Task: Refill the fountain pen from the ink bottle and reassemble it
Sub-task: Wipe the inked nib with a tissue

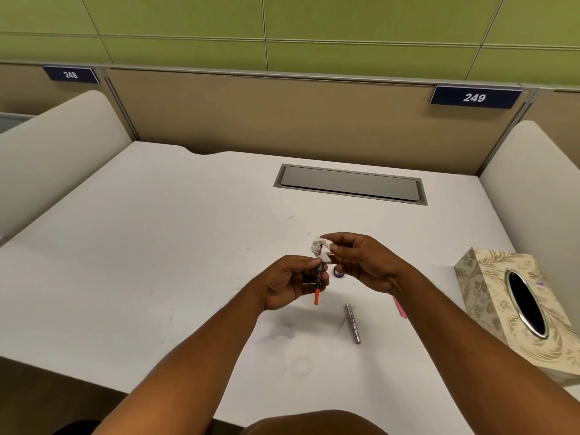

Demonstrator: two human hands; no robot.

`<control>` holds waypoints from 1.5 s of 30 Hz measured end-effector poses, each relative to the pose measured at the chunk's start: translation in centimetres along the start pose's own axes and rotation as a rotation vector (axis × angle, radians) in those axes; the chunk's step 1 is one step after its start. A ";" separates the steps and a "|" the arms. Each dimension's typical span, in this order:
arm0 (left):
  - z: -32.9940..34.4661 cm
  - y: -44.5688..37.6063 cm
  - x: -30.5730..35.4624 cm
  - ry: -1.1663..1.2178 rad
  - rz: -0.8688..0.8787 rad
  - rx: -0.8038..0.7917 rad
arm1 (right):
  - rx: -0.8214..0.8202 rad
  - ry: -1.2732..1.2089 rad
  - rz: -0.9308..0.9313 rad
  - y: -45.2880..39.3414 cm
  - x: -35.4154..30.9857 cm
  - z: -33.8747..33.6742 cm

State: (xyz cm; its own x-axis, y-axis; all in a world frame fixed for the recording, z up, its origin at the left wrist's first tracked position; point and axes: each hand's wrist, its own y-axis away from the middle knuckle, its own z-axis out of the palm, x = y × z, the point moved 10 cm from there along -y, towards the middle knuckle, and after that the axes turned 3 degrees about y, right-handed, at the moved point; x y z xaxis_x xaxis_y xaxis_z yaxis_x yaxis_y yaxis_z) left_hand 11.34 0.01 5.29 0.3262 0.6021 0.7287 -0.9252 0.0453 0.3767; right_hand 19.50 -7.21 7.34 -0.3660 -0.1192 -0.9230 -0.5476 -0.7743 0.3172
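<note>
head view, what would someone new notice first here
At the middle of the white desk, the two hands meet: the left hand grips a slim pen section with a red-orange end, while the right hand pinches a crumpled white tissue around its upper tip. Nearer the person lies a grey metal pen barrel, and a cream floral tissue box stands at the right edge.

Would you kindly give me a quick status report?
Left hand grips pen section. Right hand pinches tissue over nib. Metal barrel lies on desk.
</note>
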 end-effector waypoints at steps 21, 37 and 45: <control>-2.1 -0.6 -1.3 -0.270 -0.064 0.036 | 0.041 0.495 -0.058 -0.2 -0.8 -0.1; -2.5 -1.2 -0.8 -0.624 0.077 0.130 | 0.219 0.612 0.058 -0.6 0.8 -2.4; -2.1 -0.8 -0.8 -0.411 0.035 0.059 | 0.344 0.158 0.053 0.3 1.5 -5.2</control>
State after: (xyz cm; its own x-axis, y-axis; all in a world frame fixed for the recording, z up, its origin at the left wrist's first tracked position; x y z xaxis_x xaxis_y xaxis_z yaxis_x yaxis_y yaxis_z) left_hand 11.48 1.15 3.24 0.3558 0.2336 0.9049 -0.9284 -0.0229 0.3709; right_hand 22.67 -10.87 4.88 -0.2948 -0.2690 -0.9169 -0.7612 -0.5139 0.3956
